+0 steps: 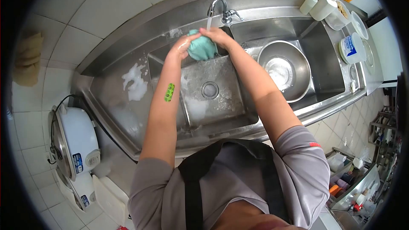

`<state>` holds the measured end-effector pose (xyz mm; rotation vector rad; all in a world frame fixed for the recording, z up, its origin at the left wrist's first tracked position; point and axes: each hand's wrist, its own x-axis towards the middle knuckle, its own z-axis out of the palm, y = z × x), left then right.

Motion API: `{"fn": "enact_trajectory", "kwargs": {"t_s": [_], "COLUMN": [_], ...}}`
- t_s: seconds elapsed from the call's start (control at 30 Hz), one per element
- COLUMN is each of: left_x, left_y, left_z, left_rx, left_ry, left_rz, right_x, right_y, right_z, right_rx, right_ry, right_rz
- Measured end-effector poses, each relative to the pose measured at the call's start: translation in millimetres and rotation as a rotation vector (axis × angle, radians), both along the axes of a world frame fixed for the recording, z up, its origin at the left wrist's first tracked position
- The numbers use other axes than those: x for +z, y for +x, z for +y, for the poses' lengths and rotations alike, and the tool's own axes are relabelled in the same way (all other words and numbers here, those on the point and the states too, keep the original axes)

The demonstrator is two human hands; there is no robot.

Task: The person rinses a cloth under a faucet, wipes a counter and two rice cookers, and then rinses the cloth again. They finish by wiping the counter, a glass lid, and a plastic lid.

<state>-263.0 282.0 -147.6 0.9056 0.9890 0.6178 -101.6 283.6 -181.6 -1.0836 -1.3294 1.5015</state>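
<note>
A teal cloth [202,49], bunched up and wet-looking, hangs over the left sink basin [238,102] beneath the faucet [218,5]. Water runs from the spout down toward the hands. On the cloth's left side my left hand [182,47] is closed on it, with some suds on the skin. My right hand [216,36] grips its upper right edge, close to the stream. Parts of the fingers of both hands are hidden by the cloth. Below it, the basin floor shows a round drain [209,90] and patches of foam.
A large metal bowl [306,70] sits in the right basin. Foam [135,82] lies on the left drainboard. Bottles [309,4] and a white tub [352,48] line the right ledge. A yellowish cloth [27,59] hangs on the left wall, above a rice-cooker-like appliance [79,138].
</note>
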Motion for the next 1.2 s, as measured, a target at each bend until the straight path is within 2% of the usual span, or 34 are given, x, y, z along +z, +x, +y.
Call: {"fn": "enact_trajectory", "kwargs": {"t_s": [0.03, 0.1, 0.17, 0.2, 0.23, 0.3, 0.33, 0.37, 0.4, 0.43, 0.5, 0.53, 0.57, 0.6, 0.63, 0.7, 0.77, 0.83, 0.87, 0.9, 0.97, 1.03, 1.1, 1.13, 1.17, 1.2], "left_x": [6, 13, 6, -3, -16, -47, -63, -76, -90, -147, -144, -127, -97, -75, -69, -57, -44, -37, -52, -50, -41, -18, 17, -50, -45, -31], "left_y": [-2, -5, -2, 5, 12, 29, 35, 40, 43, 28, 37, 42, 47, 50, 49, 47, 43, 41, 38, 41, 49, 53, 53, 36, 37, 40], "left_z": [2, 2, -1, -2, -4, -3, 1, 6, 2, 21, 16, 9, 1, -3, -6, -7, 0, 5, 14, 20, 21, 10, -7, 37, 28, 13], "left_rx": [-0.004, 0.164, 0.207, 0.368, 0.528, 0.659, 0.651, 0.641, 0.586, -0.013, -0.192, -0.191, 0.078, 0.322, 0.323, 0.463, 0.488, 0.591, 0.504, 0.511, 0.329, 0.349, 0.113, 0.053, 0.055, 0.123], "left_ry": [0.004, -0.013, 0.027, -0.107, -0.245, -0.322, -0.332, -0.337, -0.189, -0.216, -0.172, -0.176, -0.264, -0.331, -0.338, -0.282, -0.273, -0.173, -0.119, -0.120, -0.294, -0.283, -0.013, 0.252, 0.247, 0.364], "left_rz": [0.001, -0.220, -0.298, -0.480, -0.662, -0.610, -0.583, -0.559, -0.574, -1.292, -1.472, -1.474, -0.979, -0.466, -0.458, -0.371, -0.282, -0.207, -0.214, -0.216, -0.130, -0.059, 0.278, 0.590, 0.591, 0.471], "right_x": [-13, -29, -40, -20, -11, 2, 0, -12, 9, 29, 8, -16, -32, -38, -37, -34, -30, -30, -30, -29, -41, -48, -22, -13, -6, 19], "right_y": [3, 8, 8, 3, -7, -30, -40, -52, -57, -60, -56, -50, -42, -31, -23, -20, -15, -9, -7, -7, -15, -20, -5, 1, 6, 9], "right_z": [-3, 0, 1, -11, -16, -20, -21, -19, -35, -53, -46, -31, -18, -12, -13, -13, -13, -16, -16, -17, -18, -8, -11, -6, 0, 2], "right_rx": [0.015, 0.056, -0.035, -0.150, -0.152, -0.417, -0.454, -0.602, -0.587, -0.569, -0.536, -0.673, -0.802, -0.701, -0.664, -0.725, -0.867, -0.876, -0.537, -0.186, -0.222, -0.303, -0.076, -0.029, 0.019, 0.071], "right_ry": [-0.019, -0.080, -0.060, -0.165, -0.166, -0.044, -0.034, 0.046, 0.097, 0.144, 0.200, 0.468, 0.739, 0.497, 0.525, 0.524, 0.330, 0.322, 0.054, -0.209, -0.228, -0.242, -0.151, 0.002, 0.151, 0.170], "right_rz": [0.085, -0.017, 0.297, 0.637, 0.637, 0.819, 0.795, 0.439, 0.232, 0.025, -0.022, -0.233, -0.444, -0.494, -0.461, -0.514, -0.559, -0.591, -0.264, 0.057, 0.057, 0.061, 0.035, -0.157, -0.349, -0.548]}}
